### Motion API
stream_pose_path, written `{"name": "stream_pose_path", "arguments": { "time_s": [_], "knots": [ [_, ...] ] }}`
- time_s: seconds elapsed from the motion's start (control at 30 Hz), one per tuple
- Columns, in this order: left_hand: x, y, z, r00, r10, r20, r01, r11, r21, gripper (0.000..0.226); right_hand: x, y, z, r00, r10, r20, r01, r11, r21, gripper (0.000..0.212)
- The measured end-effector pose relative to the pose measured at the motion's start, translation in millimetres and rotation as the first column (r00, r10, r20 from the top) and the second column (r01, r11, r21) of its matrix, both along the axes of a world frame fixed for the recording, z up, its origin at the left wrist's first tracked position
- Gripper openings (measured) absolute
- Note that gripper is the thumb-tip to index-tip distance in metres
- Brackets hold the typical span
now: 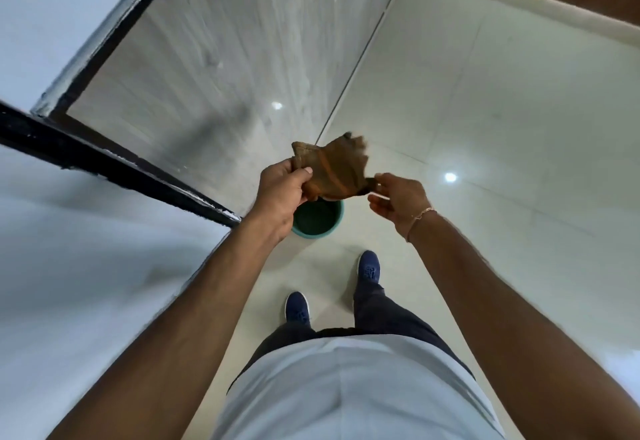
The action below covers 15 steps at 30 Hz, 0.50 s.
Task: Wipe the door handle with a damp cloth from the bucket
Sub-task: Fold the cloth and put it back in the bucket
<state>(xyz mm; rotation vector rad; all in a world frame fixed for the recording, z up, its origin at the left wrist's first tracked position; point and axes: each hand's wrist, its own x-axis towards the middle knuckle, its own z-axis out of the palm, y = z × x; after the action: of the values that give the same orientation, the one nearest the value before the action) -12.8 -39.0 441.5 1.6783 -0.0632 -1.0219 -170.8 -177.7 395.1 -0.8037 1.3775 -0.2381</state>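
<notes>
A brown cloth (332, 169) with orange stripes hangs stretched between both hands, above a teal bucket (337, 219) that stands on the floor. My left hand (282, 193) pinches the cloth's left edge between thumb and fingers. My right hand (398, 197) grips its lower right corner with the fingertips. The bucket's inside looks dark and my left wrist covers part of its rim. No door handle is in view.
A dark door frame (114, 166) runs diagonally at the left, with a pale wall or door panel (69, 266) below it. Glossy cream floor tiles (502, 110) spread to the right. My two blue shoes (369, 266) stand just behind the bucket.
</notes>
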Motion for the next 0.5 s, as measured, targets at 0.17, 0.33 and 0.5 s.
{"name": "stream_pose_path", "arguments": {
  "time_s": [0.17, 0.33, 0.5],
  "knots": [
    [-3.4, -44.4, 8.0, 0.992, 0.021, 0.123, -0.034, 0.994, 0.104, 0.023, 19.0, -32.3, -17.2, 0.963, 0.259, -0.077, -0.258, 0.966, 0.026, 0.032],
    [0.6, -56.7, 17.9, 0.979, 0.079, 0.19, -0.101, 0.989, 0.11, 0.024, 34.6, -30.4, -10.4, 0.949, 0.251, 0.189, -0.314, 0.752, 0.579, 0.085],
    [5.5, -42.1, 17.0, 0.986, 0.159, 0.057, -0.162, 0.986, 0.045, 0.025, 55.0, -29.6, -15.6, 0.936, -0.088, 0.34, -0.206, 0.646, 0.735, 0.066]
  ]
}}
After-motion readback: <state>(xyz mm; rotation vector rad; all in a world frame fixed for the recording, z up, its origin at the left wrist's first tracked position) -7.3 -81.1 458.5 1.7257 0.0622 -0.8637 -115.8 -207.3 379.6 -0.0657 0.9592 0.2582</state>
